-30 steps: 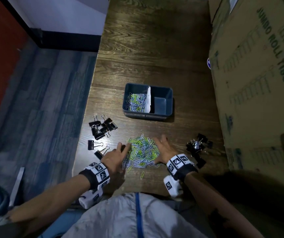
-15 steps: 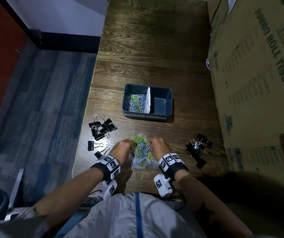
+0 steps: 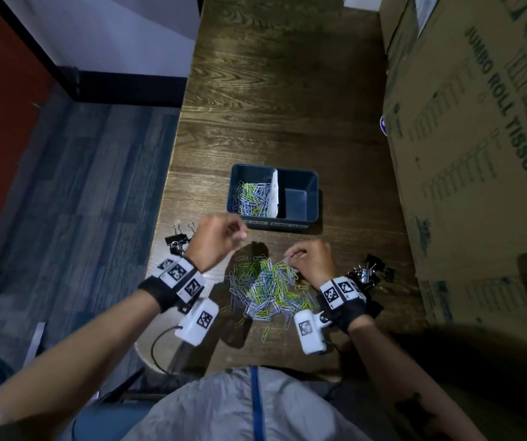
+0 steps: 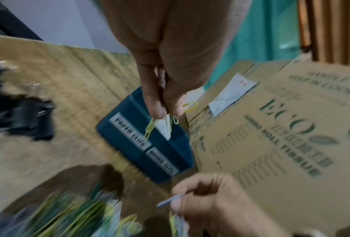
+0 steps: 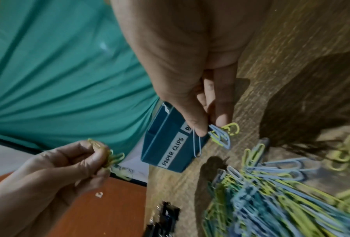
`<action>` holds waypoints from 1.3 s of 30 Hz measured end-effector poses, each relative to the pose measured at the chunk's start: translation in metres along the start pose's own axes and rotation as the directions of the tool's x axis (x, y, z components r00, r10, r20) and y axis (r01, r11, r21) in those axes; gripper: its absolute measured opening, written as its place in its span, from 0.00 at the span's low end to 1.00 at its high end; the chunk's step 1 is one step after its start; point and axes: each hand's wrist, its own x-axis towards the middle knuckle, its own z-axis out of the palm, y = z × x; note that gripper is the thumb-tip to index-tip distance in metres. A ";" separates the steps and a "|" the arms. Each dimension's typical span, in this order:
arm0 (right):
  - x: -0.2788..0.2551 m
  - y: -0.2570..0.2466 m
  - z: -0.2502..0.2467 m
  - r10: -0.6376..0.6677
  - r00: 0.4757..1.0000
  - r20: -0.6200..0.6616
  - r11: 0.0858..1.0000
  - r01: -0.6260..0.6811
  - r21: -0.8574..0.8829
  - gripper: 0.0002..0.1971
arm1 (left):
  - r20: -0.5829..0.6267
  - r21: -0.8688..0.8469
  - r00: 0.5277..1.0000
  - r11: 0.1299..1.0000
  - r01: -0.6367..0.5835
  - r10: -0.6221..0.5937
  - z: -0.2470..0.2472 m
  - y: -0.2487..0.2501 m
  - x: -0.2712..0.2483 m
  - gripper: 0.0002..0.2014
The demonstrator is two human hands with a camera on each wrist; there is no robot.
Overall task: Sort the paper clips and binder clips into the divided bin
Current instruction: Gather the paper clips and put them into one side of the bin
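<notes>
Paper clips (image 5: 220, 136) hang pinched in your right hand (image 3: 309, 261) and left hand (image 3: 216, 238) above the pile (image 3: 265, 289), near the bin (image 5: 170, 144) labelled "PAPER CLIPS", beside the "JUMBO ROLL TISSUE" carton (image 3: 478, 154).

Left grip (image 3: 216, 238), raised at frame centre-left, fingertips pinched together and holding; right grip (image 3: 311, 261), lower and to the right, pinched likewise; both forearms reach up from the bottom edge.

One head view from above, two close wrist views.
The head camera looks down at the table (image 3: 287, 106); both wrist cameras face the labelled bin (image 4: 129, 137).
</notes>
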 end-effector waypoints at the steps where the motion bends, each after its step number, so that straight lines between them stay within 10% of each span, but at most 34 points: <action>1: 0.001 -0.004 -0.003 0.002 1.000 0.004 0.999 -0.002 0.039 0.06 | -0.030 -0.032 1.000 0.999 -0.008 0.007 -0.009 0.009 0.009 0.01; 9: 0.021 -0.055 -0.024 -0.047 0.999 -0.020 0.965 0.050 0.256 0.08 | -0.207 -0.204 0.978 0.976 -0.076 0.033 -0.033 0.044 0.088 0.03; 18: 0.073 -0.123 -0.030 -0.073 0.967 -0.242 0.958 0.136 0.253 0.03 | -0.367 0.179 0.929 0.983 0.029 0.040 0.019 -0.014 0.048 0.04; 23: 0.085 -0.117 -0.026 -0.034 0.981 -0.188 0.988 0.061 0.141 0.07 | -0.015 0.341 0.998 0.939 -0.052 0.061 0.051 -0.042 0.015 0.09; 33: 0.033 -0.037 -0.004 -0.365 0.931 -0.024 0.922 0.358 -0.145 0.05 | 0.388 0.614 0.920 0.759 -0.215 -0.053 0.092 -0.062 0.009 0.33; 39: 0.008 0.024 0.009 -0.077 0.961 0.267 0.884 0.190 -0.427 0.13 | 0.598 0.551 0.800 0.695 -0.461 0.056 0.087 -0.065 -0.012 0.37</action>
